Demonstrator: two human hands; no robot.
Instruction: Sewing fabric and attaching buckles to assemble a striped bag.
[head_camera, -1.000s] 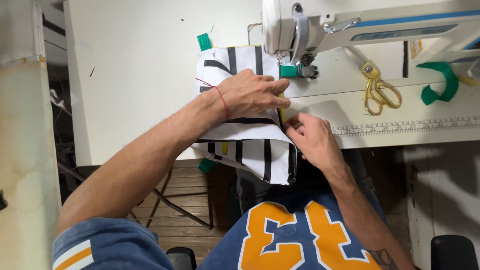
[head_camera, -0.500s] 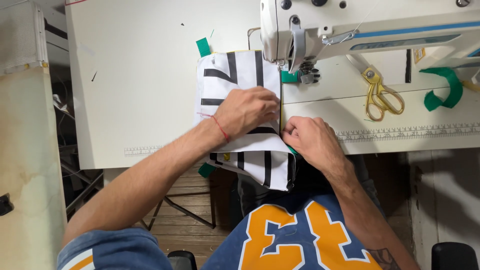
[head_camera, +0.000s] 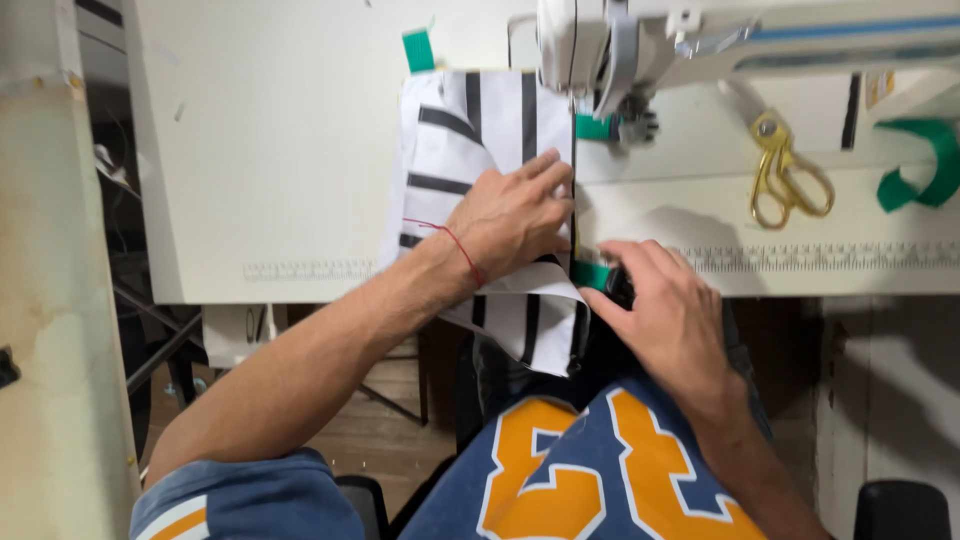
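A white cloth with black stripes lies on the white sewing table, its near end hanging over the front edge. My left hand presses flat on the cloth, fingers pointing toward the sewing machine's needle area. At the table's front edge my right hand pinches the cloth's right edge, where a green strip and a dark piece show. A thin red thread circles my left wrist.
The white sewing machine stands at the top right. Gold-handled scissors and a green tape curl lie right of it. A ruler strip runs along the table's front edge. A wooden floor shows below.
The cloth has slid toward the needle with my left hand on it. My right hand has dropped back to the table's front edge.
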